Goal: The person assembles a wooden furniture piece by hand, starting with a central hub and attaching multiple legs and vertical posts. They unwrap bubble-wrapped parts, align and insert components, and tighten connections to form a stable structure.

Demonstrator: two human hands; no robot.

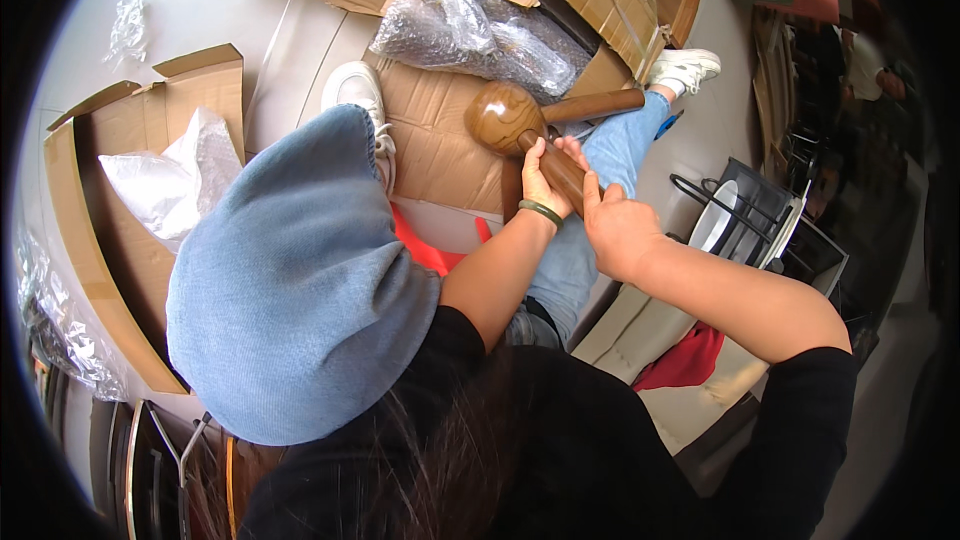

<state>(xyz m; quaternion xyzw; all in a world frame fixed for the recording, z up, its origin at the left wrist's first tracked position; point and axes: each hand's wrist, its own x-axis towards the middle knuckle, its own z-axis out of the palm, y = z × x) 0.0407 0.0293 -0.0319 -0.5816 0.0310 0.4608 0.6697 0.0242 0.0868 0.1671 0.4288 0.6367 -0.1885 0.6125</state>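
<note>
A glossy brown wooden ball (503,118) with several thick wooden rods joined to it lies across my lap and the cardboard in front of me. My left hand (546,178), with a dark green bangle at its wrist, wraps round the near wooden rod (558,168), just below the ball. Farther down that same rod, my right hand (622,228) grips its end, with the index finger lying along it. Another wooden rod (600,105) points right, across my jeans. A darker rod beneath the ball is partly hidden by my left hand.
An open cardboard box (75,180) at left holds white foam wrap (170,175). Ahead, bubble-wrapped pieces (470,40) lie by another cardboard box (600,0). A black rack (735,215) stands right; red cloth (685,358) lies near it. Clear plastic wrap (60,310) lies far left.
</note>
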